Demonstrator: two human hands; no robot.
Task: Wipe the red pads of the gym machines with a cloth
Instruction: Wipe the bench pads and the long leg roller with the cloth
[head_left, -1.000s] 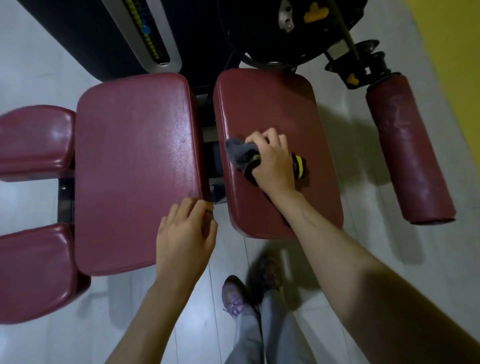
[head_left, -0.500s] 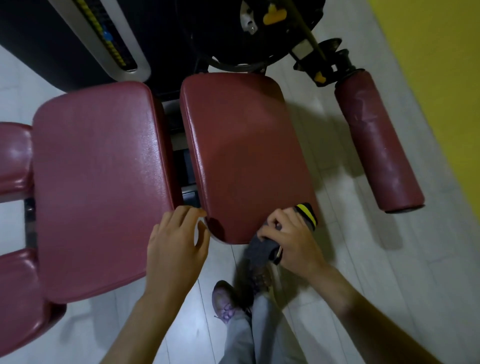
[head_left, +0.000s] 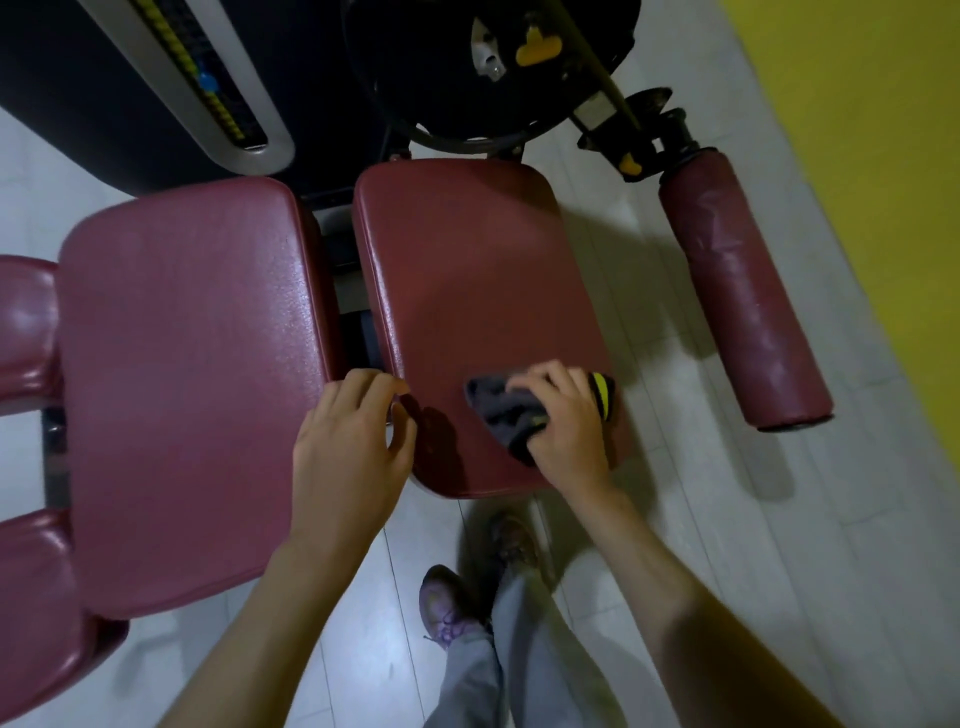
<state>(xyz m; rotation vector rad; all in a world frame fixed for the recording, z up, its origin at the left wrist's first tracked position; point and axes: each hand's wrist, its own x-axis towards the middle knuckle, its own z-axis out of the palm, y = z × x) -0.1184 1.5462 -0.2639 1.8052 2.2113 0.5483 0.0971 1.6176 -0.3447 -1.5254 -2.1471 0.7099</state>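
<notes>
Two flat red pads lie side by side: a wide left pad (head_left: 192, 374) and a narrower right pad (head_left: 478, 291). My right hand (head_left: 563, 421) grips a grey cloth (head_left: 506, 410) with a black and yellow edge and holds it on the near right part of the right pad. My left hand (head_left: 350, 447) rests at the right edge of the left pad, its curled fingers at the gap between the two pads. A red roller pad (head_left: 743, 291) lies to the right.
Two more red pads, an upper side pad (head_left: 26, 322) and a lower side pad (head_left: 36, 597), sit at the far left. The black machine frame (head_left: 483, 67) with a yellow knob and a weight stack cover (head_left: 197, 88) stand behind. My feet (head_left: 447, 608) are on the pale floor below; a yellow wall (head_left: 883, 130) is on the right.
My right hand drew the cloth from mid-pad down to the pad's near edge, then came back up onto its near right part. My left hand stayed at the left pad's edge.
</notes>
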